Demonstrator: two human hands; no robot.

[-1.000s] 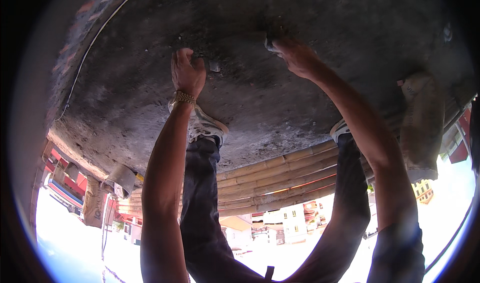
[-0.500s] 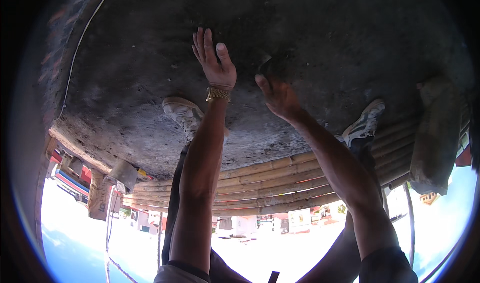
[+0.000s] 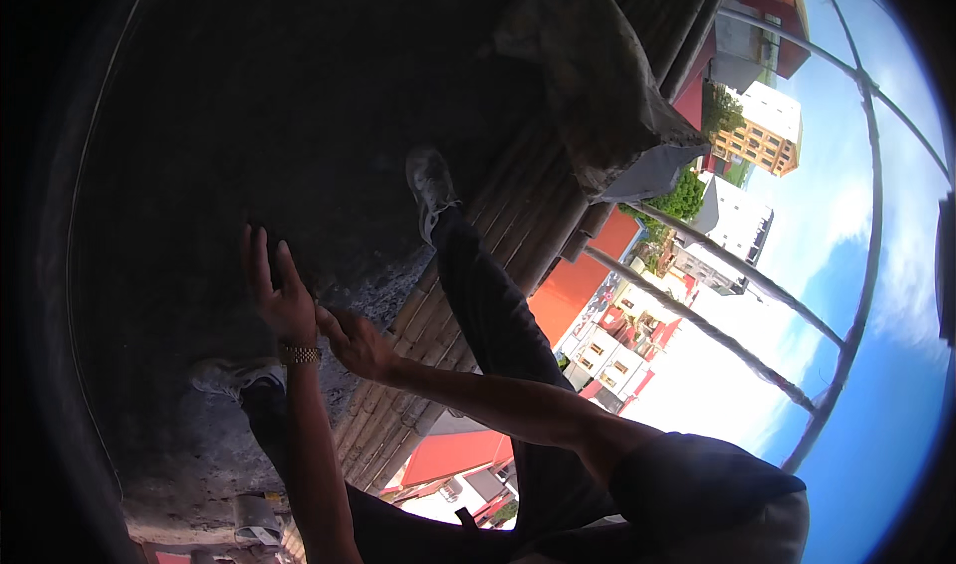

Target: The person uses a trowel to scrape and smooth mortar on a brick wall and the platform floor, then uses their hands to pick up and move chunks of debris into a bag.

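My left hand (image 3: 282, 293) is raised in front of a dark, rough surface, with its fingers stretched out and nothing in them. A gold-coloured metal watch (image 3: 299, 355) sits on the left wrist. Close beside the base of that hand is my right hand (image 3: 358, 345), its finger ends by the left thumb side; whether they touch I cannot tell. Two of its digits show apart, the others are lost in shadow, and no held object is visible. The dark grey surface (image 3: 199, 186) fills the left of the view.
Bamboo poles (image 3: 408, 385) lie side by side along my feet, under my shoes (image 3: 430, 181). A pale, stained sack (image 3: 597, 86) rests over the bamboo edge. Thin scaffold poles (image 3: 871, 216) cross the sky, with buildings far below. A grey container (image 3: 257, 517) stands lower left.
My view has turned and tilted toward the right, showing more of the sack, poles and buildings. My hands, apart before, have come together, the right now beside the left.
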